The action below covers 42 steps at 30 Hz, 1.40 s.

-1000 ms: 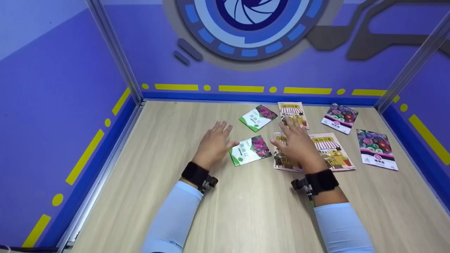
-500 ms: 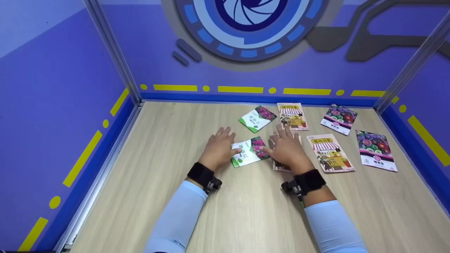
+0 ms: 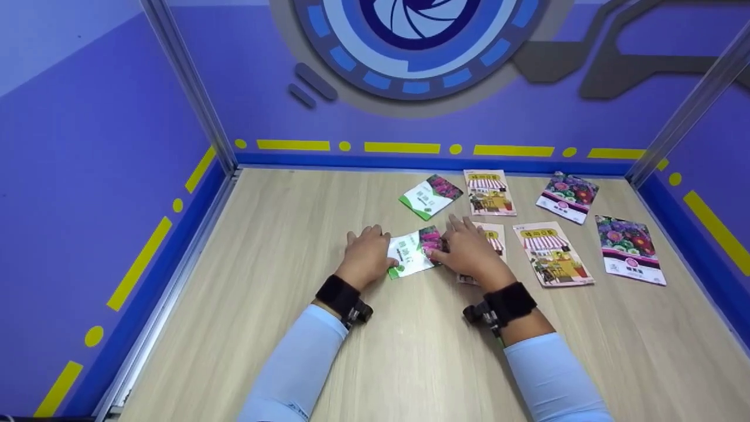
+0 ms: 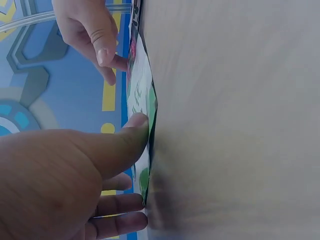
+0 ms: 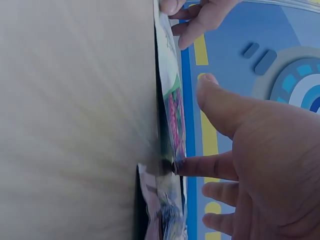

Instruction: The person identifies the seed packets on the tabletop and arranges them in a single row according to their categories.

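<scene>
A white-and-green seed packet [image 3: 407, 253] with pink flowers lies between my two hands. At its left end is my left hand [image 3: 364, 258]; in the left wrist view the thumb [image 4: 136, 122] overlaps the packet's near edge and the other fingertips lie along its end. My right hand [image 3: 473, 253] is at the flowered end, fingers spread. The right wrist view shows the index finger [image 5: 205, 166] touching the packet's edge, with the thumb [image 5: 212, 97] raised off it. Partly hidden under my right hand is a pink packet [image 3: 496, 237] with a shop picture.
Another white-and-green packet [image 3: 430, 198] lies farther back, beside a pink shop packet [image 3: 490, 193]. To the right are another pink packet [image 3: 554, 255] and two purple-flower packets [image 3: 568, 197]. Purple panels [image 3: 263, 111] wall the wooden table [image 3: 410, 357].
My right hand has moved left and toward me, from over the pink packets to the flowered end. My left hand has shifted slightly right and toward me, onto the packet's left end.
</scene>
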Tool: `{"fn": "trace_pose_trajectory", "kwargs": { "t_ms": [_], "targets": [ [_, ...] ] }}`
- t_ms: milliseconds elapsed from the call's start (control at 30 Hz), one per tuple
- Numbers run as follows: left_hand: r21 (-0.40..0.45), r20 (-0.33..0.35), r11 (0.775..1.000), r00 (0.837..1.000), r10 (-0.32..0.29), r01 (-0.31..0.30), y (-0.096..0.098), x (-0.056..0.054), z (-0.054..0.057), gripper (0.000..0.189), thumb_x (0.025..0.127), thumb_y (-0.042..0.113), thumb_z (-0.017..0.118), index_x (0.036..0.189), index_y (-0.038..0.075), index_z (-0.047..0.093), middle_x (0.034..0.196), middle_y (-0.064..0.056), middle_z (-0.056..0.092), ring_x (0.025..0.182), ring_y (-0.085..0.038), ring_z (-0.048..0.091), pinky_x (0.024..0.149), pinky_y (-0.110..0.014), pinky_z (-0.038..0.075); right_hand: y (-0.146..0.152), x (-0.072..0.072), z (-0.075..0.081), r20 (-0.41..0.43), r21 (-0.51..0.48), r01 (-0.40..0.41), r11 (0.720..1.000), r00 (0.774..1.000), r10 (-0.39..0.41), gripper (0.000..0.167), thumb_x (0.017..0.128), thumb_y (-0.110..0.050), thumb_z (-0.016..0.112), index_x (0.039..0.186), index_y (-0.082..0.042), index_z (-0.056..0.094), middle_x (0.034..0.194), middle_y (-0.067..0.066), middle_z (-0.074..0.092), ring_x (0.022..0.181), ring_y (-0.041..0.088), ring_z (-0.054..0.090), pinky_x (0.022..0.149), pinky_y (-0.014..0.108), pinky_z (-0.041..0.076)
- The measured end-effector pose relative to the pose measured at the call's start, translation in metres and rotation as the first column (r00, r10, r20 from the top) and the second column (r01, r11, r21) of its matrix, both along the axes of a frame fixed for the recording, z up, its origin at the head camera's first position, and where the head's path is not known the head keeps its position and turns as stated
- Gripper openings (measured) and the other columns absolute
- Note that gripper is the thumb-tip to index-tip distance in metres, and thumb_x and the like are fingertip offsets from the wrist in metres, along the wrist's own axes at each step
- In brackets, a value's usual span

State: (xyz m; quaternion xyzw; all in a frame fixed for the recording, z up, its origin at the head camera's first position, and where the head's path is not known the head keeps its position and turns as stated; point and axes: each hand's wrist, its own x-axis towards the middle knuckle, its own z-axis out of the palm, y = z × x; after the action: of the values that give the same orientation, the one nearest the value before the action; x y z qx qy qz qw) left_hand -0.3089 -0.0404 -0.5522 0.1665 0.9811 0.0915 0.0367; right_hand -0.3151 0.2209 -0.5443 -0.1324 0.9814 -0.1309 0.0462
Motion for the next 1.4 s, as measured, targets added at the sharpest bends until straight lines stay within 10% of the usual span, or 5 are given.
{"fn": "trace_pose_trajectory", "kwargs": {
  "t_ms": [400, 533, 800, 1233, 1400],
  "targets": [
    [0.148, 0.052, 0.983, 0.993, 0.103, -0.110, -0.004, 0.003, 0.005, 0.073, 0.093, 0.042, 0.096, 0.143, -0.005, 0.071, 0.136, -0.022, 0.069, 0.121, -0.036, 0.071, 0.105, -0.052, 0.061, -0.020, 0.002, 0.009, 0.043, -0.414, 0.123, 0.902, 0.992, -0.116, 0.044, 0.110, -0.024, 0.073, 0.151, -0.006, 0.069, 0.138, 0.021, 0.072, 0.124, 0.039, 0.072, 0.103, 0.054, 0.061],
    [0.166, 0.062, 0.974, 0.987, 0.146, -0.155, -0.002, 0.004, 0.010, 0.064, 0.092, 0.037, 0.097, 0.136, -0.004, 0.075, 0.132, -0.021, 0.073, 0.117, -0.036, 0.075, 0.103, -0.049, 0.064, -0.023, 0.001, 0.010, 0.065, -0.483, 0.155, 0.862, 0.988, -0.141, 0.036, 0.111, -0.012, 0.069, 0.146, -0.009, 0.072, 0.114, 0.017, 0.076, 0.093, 0.026, 0.071, 0.074, 0.036, 0.057],
    [0.232, 0.063, 0.958, 0.986, 0.155, -0.166, -0.004, 0.004, 0.021, 0.052, 0.099, 0.033, 0.090, 0.138, 0.003, 0.074, 0.132, -0.016, 0.077, 0.122, -0.034, 0.072, 0.103, -0.050, 0.062, -0.021, 0.000, 0.012, -0.007, -0.632, 0.163, 0.758, 0.976, -0.216, 0.027, 0.110, -0.007, 0.071, 0.135, -0.003, 0.078, 0.109, 0.018, 0.077, 0.092, 0.023, 0.070, 0.071, 0.024, 0.054],
    [0.613, 0.168, 0.768, 0.980, 0.102, -0.185, -0.007, 0.006, 0.032, 0.014, 0.104, 0.016, 0.083, 0.103, 0.006, 0.073, 0.089, -0.001, 0.061, 0.083, -0.018, 0.056, 0.072, -0.030, 0.045, -0.019, -0.001, 0.017, -0.047, -0.910, 0.097, 0.404, 0.942, -0.332, 0.037, 0.106, -0.007, 0.080, 0.141, 0.000, 0.071, 0.094, 0.004, 0.079, 0.070, 0.009, 0.064, 0.060, 0.019, 0.054],
    [0.724, 0.122, 0.670, 0.986, 0.113, -0.166, -0.006, 0.005, 0.034, 0.014, 0.105, 0.013, 0.082, 0.098, 0.004, 0.075, 0.084, 0.000, 0.064, 0.077, -0.015, 0.056, 0.068, -0.028, 0.044, -0.019, 0.000, 0.022, 0.040, -0.915, 0.142, 0.378, 0.963, -0.267, 0.053, 0.108, -0.011, 0.077, 0.154, 0.010, 0.058, 0.087, -0.007, 0.078, 0.067, 0.008, 0.068, 0.063, 0.022, 0.060]
  ]
}}
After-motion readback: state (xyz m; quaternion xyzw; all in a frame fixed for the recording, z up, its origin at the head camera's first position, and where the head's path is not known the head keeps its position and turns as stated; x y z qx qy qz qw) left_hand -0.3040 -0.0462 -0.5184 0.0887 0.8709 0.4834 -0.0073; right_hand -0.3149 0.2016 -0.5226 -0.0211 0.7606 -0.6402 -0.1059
